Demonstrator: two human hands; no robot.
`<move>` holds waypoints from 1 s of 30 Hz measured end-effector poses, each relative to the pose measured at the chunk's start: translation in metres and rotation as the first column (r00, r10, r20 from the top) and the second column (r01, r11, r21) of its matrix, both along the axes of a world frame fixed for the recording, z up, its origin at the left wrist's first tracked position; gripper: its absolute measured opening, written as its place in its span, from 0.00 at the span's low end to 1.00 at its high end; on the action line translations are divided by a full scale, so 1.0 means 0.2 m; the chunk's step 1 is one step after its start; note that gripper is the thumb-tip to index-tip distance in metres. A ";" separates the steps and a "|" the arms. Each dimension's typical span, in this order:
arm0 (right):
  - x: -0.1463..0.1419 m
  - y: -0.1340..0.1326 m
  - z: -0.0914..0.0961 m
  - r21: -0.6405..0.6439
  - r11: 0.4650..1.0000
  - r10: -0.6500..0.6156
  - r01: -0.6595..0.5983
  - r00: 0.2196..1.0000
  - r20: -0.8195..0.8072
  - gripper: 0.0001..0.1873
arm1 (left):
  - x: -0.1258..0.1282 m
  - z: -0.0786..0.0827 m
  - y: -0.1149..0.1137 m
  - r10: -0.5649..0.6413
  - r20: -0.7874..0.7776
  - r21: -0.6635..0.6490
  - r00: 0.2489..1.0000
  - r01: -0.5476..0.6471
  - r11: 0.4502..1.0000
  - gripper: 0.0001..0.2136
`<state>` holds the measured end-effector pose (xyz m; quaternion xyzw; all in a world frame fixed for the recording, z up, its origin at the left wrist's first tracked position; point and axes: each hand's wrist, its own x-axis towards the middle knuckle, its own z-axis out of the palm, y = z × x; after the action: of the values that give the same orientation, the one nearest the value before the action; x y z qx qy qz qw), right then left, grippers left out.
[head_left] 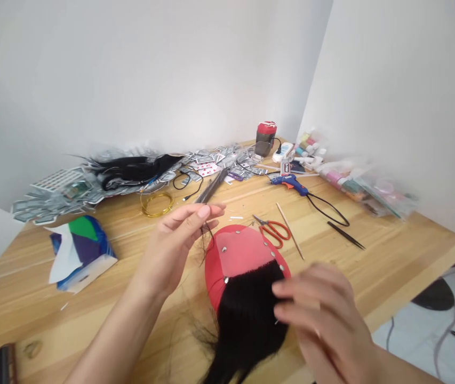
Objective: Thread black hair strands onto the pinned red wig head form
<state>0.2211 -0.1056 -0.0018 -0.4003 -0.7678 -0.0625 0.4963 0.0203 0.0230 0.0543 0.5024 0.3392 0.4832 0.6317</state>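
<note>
A red dome-shaped form (239,250) studded with metal pins rests on the wooden table (395,256). Black hair (247,320) covers its near half and hangs toward me. My left hand (179,234) hovers just left of the form, fingers pinched on a thin strand of black hair that trails down. My right hand (323,314) is blurred at the form's right side, fingers extended and touching the black hair.
Red-handled scissors (273,229), a wooden stick (290,231), black tweezers (346,235) and a blue glue gun (289,183) lie behind the form. A gold wire coil (157,204), playing cards (207,165), more black hair (131,170) and craft supplies (355,181) line the back. A coloured bag (81,253) sits left.
</note>
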 end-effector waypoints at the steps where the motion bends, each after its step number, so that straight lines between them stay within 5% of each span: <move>1: -0.02 0.04 0.06 -0.087 0.995 -0.050 0.044 0.997 -0.067 0.12 | 0.00 0.01 -0.01 0.003 0.015 -0.004 1.000 -0.003 1.000 0.08; 4: -0.12 0.19 0.19 -0.314 0.946 -0.132 0.079 0.980 -0.150 0.09 | -0.01 0.02 -0.03 0.022 0.057 -0.025 0.998 -0.020 0.999 0.09; 9: -0.27 0.37 0.25 -0.522 0.846 -0.031 -0.104 0.969 -0.244 0.12 | -0.02 0.04 -0.04 0.041 0.113 -0.054 0.993 -0.036 0.998 0.09; 12: -0.30 0.41 0.24 -0.547 0.812 0.007 -0.204 0.940 -0.341 0.02 | -0.02 0.05 -0.03 0.050 0.170 -0.083 0.984 -0.036 0.996 0.10; 22: -0.22 0.38 0.25 -0.631 0.660 0.034 -0.408 0.855 -0.518 0.09 | -0.08 0.09 -0.01 0.052 0.417 -0.135 0.908 0.005 0.991 0.07; 26: -0.19 0.35 0.23 -0.646 0.615 0.062 -0.453 0.844 -0.533 0.10 | -0.13 0.10 0.04 0.162 0.380 -0.091 0.911 -0.138 0.986 0.09; 30: -0.14 0.33 0.24 -0.692 0.624 0.014 -0.364 0.890 -0.456 0.11 | -0.26 0.11 0.16 0.277 0.353 -0.004 0.894 -0.295 0.956 0.07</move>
<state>0.1937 -0.0390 0.0469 -0.4897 -0.6391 0.4047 0.4335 -0.0308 0.0544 0.0771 0.3687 0.2798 0.6604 0.5913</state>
